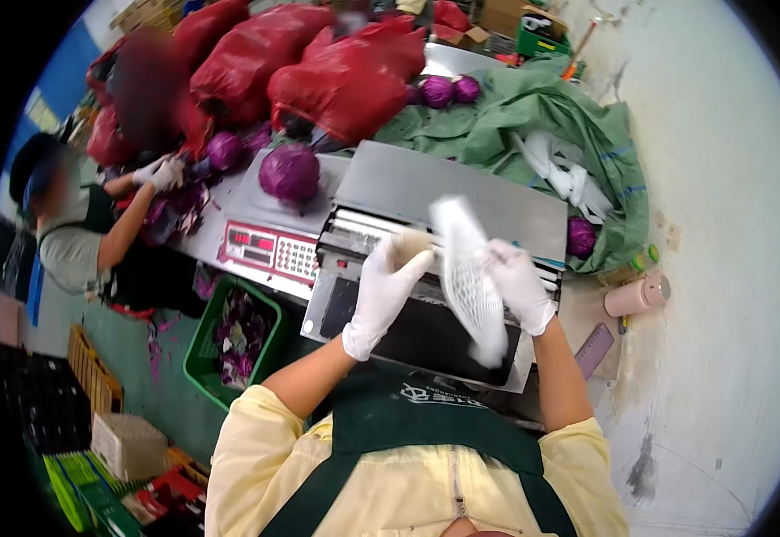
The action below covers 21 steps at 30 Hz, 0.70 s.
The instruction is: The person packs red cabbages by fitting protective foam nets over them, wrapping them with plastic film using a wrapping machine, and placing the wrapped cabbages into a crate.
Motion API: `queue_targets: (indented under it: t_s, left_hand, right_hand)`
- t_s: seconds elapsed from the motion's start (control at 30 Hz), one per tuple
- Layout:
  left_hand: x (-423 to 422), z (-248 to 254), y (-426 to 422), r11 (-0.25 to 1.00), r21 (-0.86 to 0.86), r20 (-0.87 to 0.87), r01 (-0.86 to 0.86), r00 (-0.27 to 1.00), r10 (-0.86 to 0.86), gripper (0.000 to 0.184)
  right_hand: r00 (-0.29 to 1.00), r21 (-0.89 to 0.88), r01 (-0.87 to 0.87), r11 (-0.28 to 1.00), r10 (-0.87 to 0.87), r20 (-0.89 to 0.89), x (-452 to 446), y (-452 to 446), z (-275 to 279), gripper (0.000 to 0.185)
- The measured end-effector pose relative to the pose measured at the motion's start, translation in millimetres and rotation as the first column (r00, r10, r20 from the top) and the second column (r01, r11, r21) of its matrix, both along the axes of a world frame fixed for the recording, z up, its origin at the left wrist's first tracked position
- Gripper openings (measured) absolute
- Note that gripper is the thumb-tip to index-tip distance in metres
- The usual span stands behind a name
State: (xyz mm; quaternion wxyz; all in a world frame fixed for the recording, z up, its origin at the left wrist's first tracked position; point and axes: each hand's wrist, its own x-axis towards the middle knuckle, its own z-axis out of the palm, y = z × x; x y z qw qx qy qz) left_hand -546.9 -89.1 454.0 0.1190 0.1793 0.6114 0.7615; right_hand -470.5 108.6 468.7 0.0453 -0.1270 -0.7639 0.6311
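Note:
Blurred by motion, a white foam net sleeve (472, 285) hangs between my gloved hands over a wrapping machine (448, 183). My right hand (517, 282) pinches the sleeve along its right side. On the other side my left hand (388, 286) has its fingers curled in and its thumb close to the sleeve's edge; what it holds, if anything, is hidden. Beneath the hands are the machine's rollers and black pad (408, 338). A purple cabbage (289, 173) rests on the digital scale (269, 253) left of the machine.
A co-worker (94, 228) in white gloves handles purple leaves at the left. Red bags (345, 80) and a green sheet (533, 103) lie behind. A green crate (195, 353) of leaves stands below the table. A pink bottle (638, 294) and phone (595, 350) are at right.

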Motion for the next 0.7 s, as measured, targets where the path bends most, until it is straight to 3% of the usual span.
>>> queue_targets:
  t_s: [0.07,0.1,0.13,0.17,0.2,0.27,0.33,0.4,0.43,0.47,0.53,0.6,0.63,0.67,0.7]
  left_hand:
    - [-3.3,15.3,-1.2,0.990,0.074,-0.039,-0.119,0.992,0.122,0.031]
    - [-8.2,20.1,-5.9,0.988,0.080,-0.052,-0.129,0.990,0.133,0.033]
    - [-15.4,16.4,-15.2,0.999,0.024,-0.047,-0.043,0.998,0.044,0.033]
    - [-20.4,9.0,-21.4,0.998,0.057,0.106,0.033,0.994,-0.038,0.030]
    - [-18.9,13.6,-29.9,1.000,-0.006,0.111,0.001,0.994,0.000,0.024]
    - [-10.1,32.4,-38.7,0.982,0.170,0.247,-0.083,0.968,0.039,0.017]
    - [-5.9,37.5,-44.1,0.931,0.355,0.289,-0.089,0.957,-0.019,0.013]
    - [-15.7,22.5,-37.4,0.967,0.167,0.098,-0.191,0.979,0.177,0.012]
    - [-25.5,8.9,-33.9,0.953,0.143,-0.145,-0.268,0.946,0.288,0.011]
    - [-35.1,-0.3,-35.6,0.931,0.132,-0.378,-0.339,0.851,0.364,0.010]
    - [-44.3,13.3,-50.6,0.794,0.041,-0.588,-0.606,0.628,0.510,0.009]
    - [-61.6,14.2,-62.9,0.762,0.147,-0.637,-0.631,0.529,0.561,0.007]
    - [-71.1,10.5,-66.0,0.771,0.202,-0.576,-0.605,0.563,0.593,0.008]
    - [-80.5,5.3,-68.9,0.778,0.255,-0.510,-0.574,0.604,0.613,0.009]
    - [-89.6,1.9,-73.6,0.799,0.162,-0.584,-0.579,0.596,0.551,0.011]
  right_hand:
    - [0.984,-0.103,-0.145,0.984,0.154,0.091,0.1,-29.0,4.4,0.022]
    - [0.964,-0.041,-0.212,0.976,0.216,0.154,-0.4,-35.7,2.9,0.025]
    - [0.956,-0.044,-0.247,0.968,0.251,0.153,-0.2,-45.7,14.1,0.025]
    - [0.960,-0.076,-0.226,0.971,0.235,0.152,0.2,-55.1,31.5,0.026]
    - [0.964,-0.107,-0.208,0.972,0.222,0.149,-2.2,-63.9,42.3,0.027]
    - [0.970,-0.385,-0.206,0.900,0.239,0.039,-11.0,-51.6,23.5,0.032]
    - [0.989,-0.133,-0.103,0.986,0.087,-0.120,-30.7,-81.9,20.0,0.035]
    - [0.976,-0.373,-0.136,0.918,0.059,-0.211,-45.1,-111.7,-3.9,0.032]
    - [0.986,-0.601,-0.146,0.786,0.068,-0.152,-52.2,-116.1,-15.0,0.030]
    - [0.985,-0.699,-0.087,0.710,-0.043,-0.166,-51.9,-145.8,5.6,0.028]
    - [0.965,-0.436,-0.101,0.894,-0.019,-0.262,-61.7,-165.6,10.6,0.024]
    - [0.958,-0.203,-0.084,0.975,0.023,-0.284,-79.2,-164.7,-0.6,0.019]
    - [0.971,-0.458,-0.061,0.887,-0.054,-0.235,-90.1,-167.8,-1.5,0.016]
    - [0.961,-0.396,-0.018,0.918,-0.094,-0.260,-100.6,-169.4,-7.9,0.016]
    - [0.966,-0.344,0.011,0.939,-0.099,-0.240,-108.0,-176.1,-2.2,0.016]
